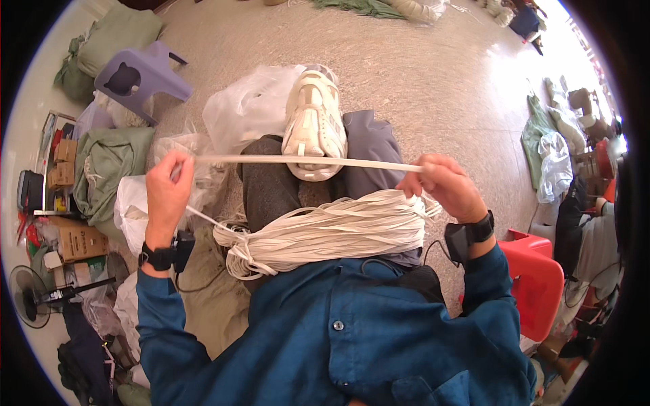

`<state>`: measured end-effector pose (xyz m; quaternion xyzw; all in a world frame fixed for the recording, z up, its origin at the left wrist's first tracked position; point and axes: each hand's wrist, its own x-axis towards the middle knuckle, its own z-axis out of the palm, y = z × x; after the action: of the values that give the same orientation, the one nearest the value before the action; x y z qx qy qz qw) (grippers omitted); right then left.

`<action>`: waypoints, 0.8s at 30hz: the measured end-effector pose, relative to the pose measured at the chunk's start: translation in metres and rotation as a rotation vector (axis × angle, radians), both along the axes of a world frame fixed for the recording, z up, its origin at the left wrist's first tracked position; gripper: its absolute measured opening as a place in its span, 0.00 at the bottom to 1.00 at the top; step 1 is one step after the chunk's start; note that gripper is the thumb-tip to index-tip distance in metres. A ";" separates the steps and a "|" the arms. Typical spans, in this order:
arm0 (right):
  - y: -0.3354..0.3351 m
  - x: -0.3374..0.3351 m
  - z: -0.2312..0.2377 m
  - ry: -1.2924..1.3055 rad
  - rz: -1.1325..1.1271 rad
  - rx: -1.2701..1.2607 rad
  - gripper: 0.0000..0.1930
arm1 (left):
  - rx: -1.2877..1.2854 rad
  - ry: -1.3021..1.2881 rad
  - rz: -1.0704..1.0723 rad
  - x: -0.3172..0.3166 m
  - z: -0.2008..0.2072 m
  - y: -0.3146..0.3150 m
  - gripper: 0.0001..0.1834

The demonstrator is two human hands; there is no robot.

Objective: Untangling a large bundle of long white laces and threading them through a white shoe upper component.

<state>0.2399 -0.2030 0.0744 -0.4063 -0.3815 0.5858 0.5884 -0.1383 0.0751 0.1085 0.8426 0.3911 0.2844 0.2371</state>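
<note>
A pale flat shoelace point(298, 160) is stretched nearly level between my two hands. My left hand point(169, 189) pinches one end, and from it a length slants down to the bundle on my lap. My right hand point(450, 186) grips the other end, fingers curled. Below lies a thick bundle of cream laces point(332, 230) across my thighs, knotted at its left end. Just past the stretched lace, a cream sneaker point(315, 115) rests between my knees, its heel partly behind the lace.
A purple stool point(145, 78) stands at the far left, a red stool point(531, 281) close by my right elbow. White plastic bags point(247, 101) lie beyond my left knee. Boxes point(78, 240) and a black fan point(30, 294) crowd the left side; bagged goods point(555, 162) line the right.
</note>
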 end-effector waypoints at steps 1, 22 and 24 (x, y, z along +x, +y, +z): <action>-0.008 0.008 -0.001 -0.004 -0.013 0.001 0.17 | 0.052 0.112 0.034 -0.011 -0.009 0.001 0.07; 0.015 -0.003 -0.028 -0.052 -0.331 -0.177 0.08 | 0.193 0.236 -0.266 0.090 -0.048 -0.053 0.20; 0.042 -0.027 -0.032 -0.398 -0.298 -0.143 0.08 | 0.262 0.215 -0.314 0.113 -0.066 -0.055 0.21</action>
<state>0.2124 -0.1608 0.0428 -0.6060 -0.3832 0.4266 0.5513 -0.0254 0.0199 0.0427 0.9422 0.2378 0.2007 0.1241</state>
